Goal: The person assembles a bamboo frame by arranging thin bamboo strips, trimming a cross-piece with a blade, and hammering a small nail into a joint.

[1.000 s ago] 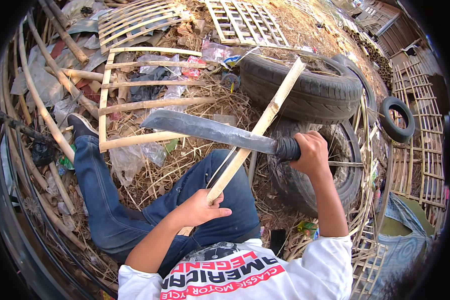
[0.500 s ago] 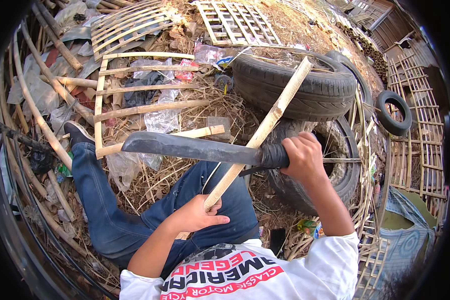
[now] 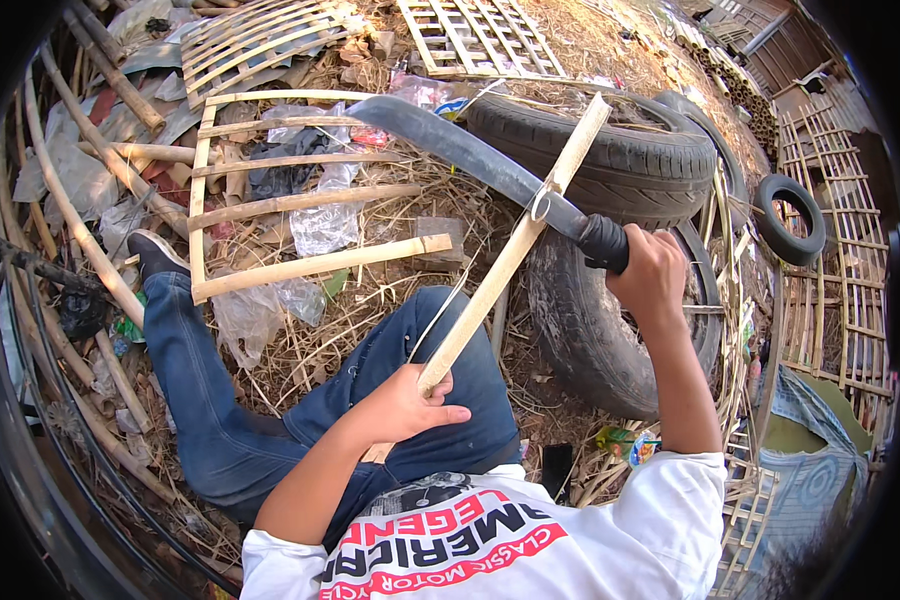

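My left hand point(image 3: 410, 405) is closed round the lower part of a bamboo strip point(image 3: 480, 310), which slants up and to the right over my thigh. Its far end lies over the top of a tyre point(image 3: 600, 155). My right hand point(image 3: 652, 272) grips the black-wrapped handle of a machete point(image 3: 450, 145). The dark blade points to the upper left and crosses the strip near its handle end. A pale curled shaving point(image 3: 541, 207) shows where blade and strip meet. A thin sliver point(image 3: 437, 327) hangs beside the strip above my left hand.
An unfinished bamboo frame point(image 3: 300, 205) lies on litter-strewn ground at left. Bamboo lattices point(image 3: 480, 38) lie farther off. A second tyre point(image 3: 590, 330) stands under the first, and a smaller tyre point(image 3: 790, 222) is at right. Bamboo poles point(image 3: 80, 225) line the left side.
My right hand has moved up and to the right, carrying the machete farther along the strip. The blade now tilts more steeply, and a curled shaving has appeared at it.
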`<state>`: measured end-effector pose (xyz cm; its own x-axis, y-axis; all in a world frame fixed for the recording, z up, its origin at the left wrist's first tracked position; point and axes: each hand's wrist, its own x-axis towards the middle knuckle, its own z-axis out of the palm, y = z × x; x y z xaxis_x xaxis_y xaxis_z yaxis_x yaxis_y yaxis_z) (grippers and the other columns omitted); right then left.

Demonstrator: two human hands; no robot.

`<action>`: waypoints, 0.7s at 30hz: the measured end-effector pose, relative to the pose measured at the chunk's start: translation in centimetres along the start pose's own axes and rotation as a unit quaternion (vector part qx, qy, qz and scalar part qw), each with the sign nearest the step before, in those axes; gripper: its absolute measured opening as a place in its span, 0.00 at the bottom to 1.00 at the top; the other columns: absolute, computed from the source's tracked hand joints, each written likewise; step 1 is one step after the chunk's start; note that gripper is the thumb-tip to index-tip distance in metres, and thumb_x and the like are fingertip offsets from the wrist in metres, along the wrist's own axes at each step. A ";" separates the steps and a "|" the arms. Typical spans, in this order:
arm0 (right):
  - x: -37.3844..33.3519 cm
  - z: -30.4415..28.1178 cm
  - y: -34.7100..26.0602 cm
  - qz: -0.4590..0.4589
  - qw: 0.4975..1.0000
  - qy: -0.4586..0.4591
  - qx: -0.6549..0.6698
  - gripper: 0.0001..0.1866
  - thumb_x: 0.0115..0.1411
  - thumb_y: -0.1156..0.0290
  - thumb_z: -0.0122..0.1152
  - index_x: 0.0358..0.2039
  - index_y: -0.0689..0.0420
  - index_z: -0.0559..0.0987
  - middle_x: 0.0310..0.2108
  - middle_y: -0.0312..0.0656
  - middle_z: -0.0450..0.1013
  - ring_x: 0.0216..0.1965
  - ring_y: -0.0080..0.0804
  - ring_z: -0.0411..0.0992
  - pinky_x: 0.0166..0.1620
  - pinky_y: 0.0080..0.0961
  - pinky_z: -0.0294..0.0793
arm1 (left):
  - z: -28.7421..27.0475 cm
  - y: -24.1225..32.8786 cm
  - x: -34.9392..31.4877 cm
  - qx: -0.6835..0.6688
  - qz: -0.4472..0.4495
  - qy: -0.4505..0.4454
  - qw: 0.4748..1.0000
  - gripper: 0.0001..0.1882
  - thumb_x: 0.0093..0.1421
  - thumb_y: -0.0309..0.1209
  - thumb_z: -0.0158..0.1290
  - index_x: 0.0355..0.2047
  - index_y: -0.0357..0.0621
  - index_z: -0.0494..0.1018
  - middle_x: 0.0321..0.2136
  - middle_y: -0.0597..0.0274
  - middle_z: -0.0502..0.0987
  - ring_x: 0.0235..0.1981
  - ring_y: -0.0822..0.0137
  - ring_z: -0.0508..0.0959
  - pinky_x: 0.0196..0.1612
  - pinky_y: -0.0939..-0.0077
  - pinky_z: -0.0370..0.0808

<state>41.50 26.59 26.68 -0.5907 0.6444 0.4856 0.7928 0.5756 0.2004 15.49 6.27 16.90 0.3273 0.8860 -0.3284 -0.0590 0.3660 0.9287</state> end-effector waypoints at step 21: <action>-5.9 -1.9 -3.9 0.036 0.986 -0.010 0.161 0.21 0.23 0.75 0.69 0.25 0.56 0.74 0.21 0.43 0.73 0.26 0.44 0.74 0.34 0.36 0.72 | -0.6 0.3 -0.5 -0.062 -0.050 -0.020 0.997 0.21 0.48 0.27 0.69 0.26 0.48 0.62 0.17 0.80 0.58 0.19 0.84 0.56 0.23 0.85 0.56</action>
<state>42.16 19.56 24.60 -0.5395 0.6977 0.4714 0.7464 0.6553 -0.1157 14.70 6.12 17.27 0.3747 0.8323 -0.4085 -0.1398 0.4863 0.8625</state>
